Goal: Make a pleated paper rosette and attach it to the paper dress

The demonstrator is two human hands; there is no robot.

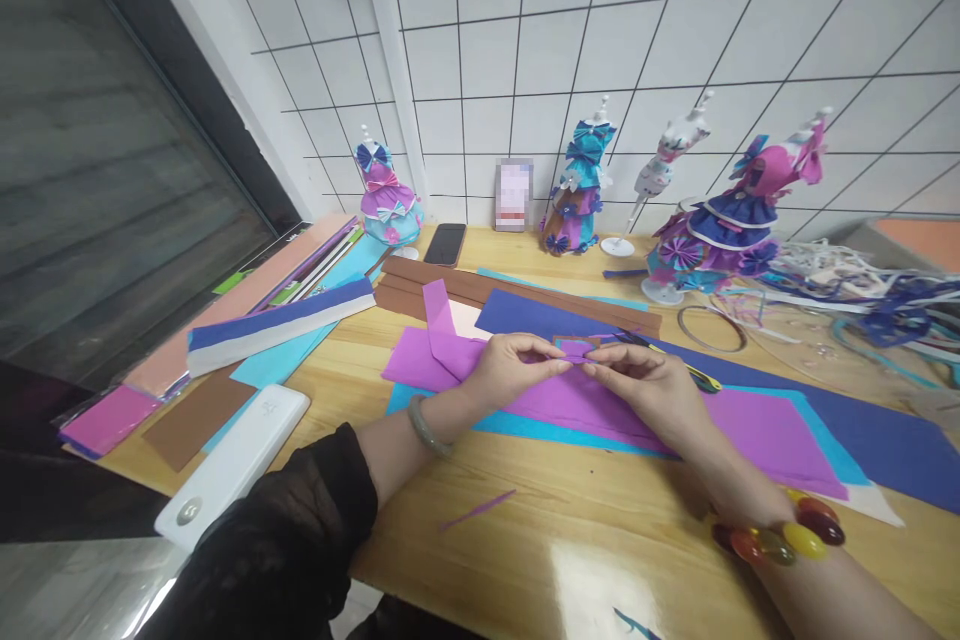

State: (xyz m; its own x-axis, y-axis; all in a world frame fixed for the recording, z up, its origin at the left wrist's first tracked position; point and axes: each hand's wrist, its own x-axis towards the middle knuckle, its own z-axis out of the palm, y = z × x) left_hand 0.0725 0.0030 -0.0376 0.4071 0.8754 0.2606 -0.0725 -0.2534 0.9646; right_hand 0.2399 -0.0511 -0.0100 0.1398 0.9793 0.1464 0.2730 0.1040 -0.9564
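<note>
My left hand (517, 367) and my right hand (646, 380) meet near the middle of the table. Thumb and fingers of both pinch a small piece of purple paper (576, 354), one hand at each end. Beneath them lies a large purple sheet (570, 412) on top of a light blue sheet (420, 400). A folded purple strip (439, 320) rests to the left of my left hand. Partly hidden behind my right hand are scissors with yellow-and-black handles (705, 378). A dark blue sheet (517, 315) spreads out behind both hands.
Dress forms in paper dresses (386, 190) stand along the tiled wall, with one bare white form (671, 155) among them. A white rectangular device (236, 460) lies at the left table edge. Tangled ribbons (847, 270) and a wire ring (711, 328) sit at the right.
</note>
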